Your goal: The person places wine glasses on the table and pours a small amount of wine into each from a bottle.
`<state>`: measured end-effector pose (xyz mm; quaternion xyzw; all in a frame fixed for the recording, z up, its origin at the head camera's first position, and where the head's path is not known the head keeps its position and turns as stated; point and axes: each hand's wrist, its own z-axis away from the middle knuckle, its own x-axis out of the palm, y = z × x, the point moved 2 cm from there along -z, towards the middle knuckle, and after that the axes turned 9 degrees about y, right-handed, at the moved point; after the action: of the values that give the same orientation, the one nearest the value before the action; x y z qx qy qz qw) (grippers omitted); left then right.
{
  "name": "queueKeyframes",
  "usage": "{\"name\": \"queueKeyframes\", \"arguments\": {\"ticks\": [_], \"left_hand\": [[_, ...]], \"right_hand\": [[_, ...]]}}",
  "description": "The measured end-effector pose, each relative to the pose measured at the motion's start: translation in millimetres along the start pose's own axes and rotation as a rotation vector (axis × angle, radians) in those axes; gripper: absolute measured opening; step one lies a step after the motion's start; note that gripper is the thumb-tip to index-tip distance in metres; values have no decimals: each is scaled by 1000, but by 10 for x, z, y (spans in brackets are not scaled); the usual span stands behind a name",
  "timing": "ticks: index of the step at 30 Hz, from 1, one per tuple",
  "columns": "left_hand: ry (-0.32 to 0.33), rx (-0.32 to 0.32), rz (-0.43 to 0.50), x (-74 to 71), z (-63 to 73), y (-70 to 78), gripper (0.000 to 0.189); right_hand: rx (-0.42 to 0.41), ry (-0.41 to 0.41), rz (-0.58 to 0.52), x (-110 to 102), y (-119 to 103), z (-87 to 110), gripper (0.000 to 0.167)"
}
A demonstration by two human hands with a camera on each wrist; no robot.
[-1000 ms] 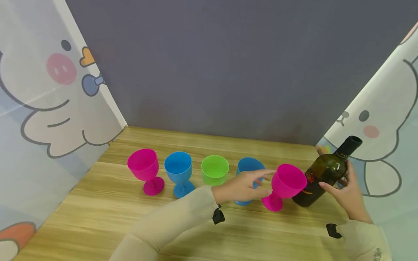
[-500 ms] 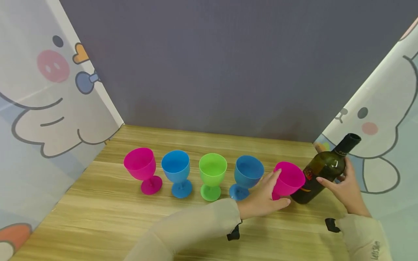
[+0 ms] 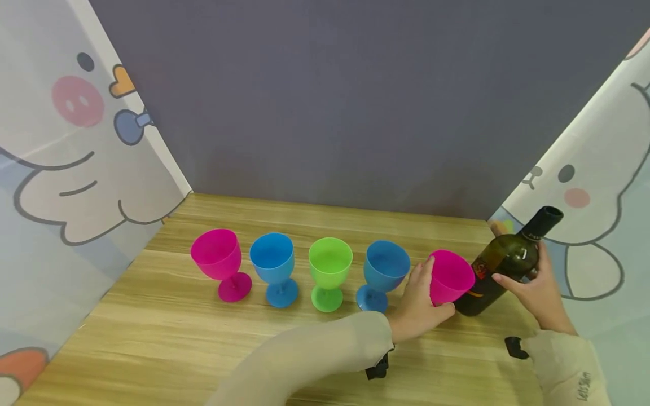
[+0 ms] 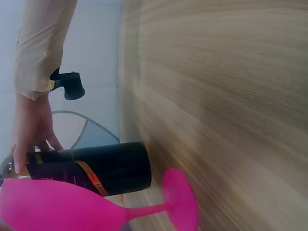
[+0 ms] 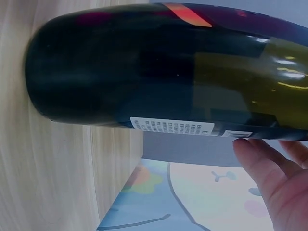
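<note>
The left hand (image 3: pixel 418 310) curls its thumb and fingers round the near pink cup (image 3: pixel 453 276), the last one on the right of the row. The right hand (image 3: pixel 539 298) holds the dark bottle (image 3: pixel 500 270) up by its shoulder. The bottle stands just beside that cup, blocking its right side; I can't tell if they touch. On the cup's other side, close to the left hand, is a dark blue cup (image 3: pixel 386 265). Then come a green cup (image 3: pixel 330 265), a bright blue cup (image 3: pixel 272 259) and a far pink cup (image 3: pixel 217 256), all upright on the wooden tabletop (image 3: pixel 152 338). The left sleeve (image 3: pixel 325 352) reaches across in front. Behind is a plain grey wall (image 3: pixel 325 113). A pig picture (image 3: pixel 78 101) is on the left, and a white animal picture (image 3: pixel 589 192) sits behind the bottle.
</note>
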<state>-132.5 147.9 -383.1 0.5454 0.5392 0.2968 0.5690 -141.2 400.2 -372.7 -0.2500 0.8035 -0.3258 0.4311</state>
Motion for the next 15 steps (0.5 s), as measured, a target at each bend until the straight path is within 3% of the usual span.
{"name": "queueKeyframes", "arguments": {"ticks": [4, 9, 15], "left_hand": [[35, -64, 14, 31, -21, 11, 88], [87, -136, 114, 49, -102, -51, 91], [87, -214, 161, 104, -190, -92, 93]], "right_hand": [[-9, 7, -4, 8, 12, -12, 99], [-35, 5, -71, 59, 33, -23, 103], [-37, 19, -198, 67, 89, 31, 104]]}}
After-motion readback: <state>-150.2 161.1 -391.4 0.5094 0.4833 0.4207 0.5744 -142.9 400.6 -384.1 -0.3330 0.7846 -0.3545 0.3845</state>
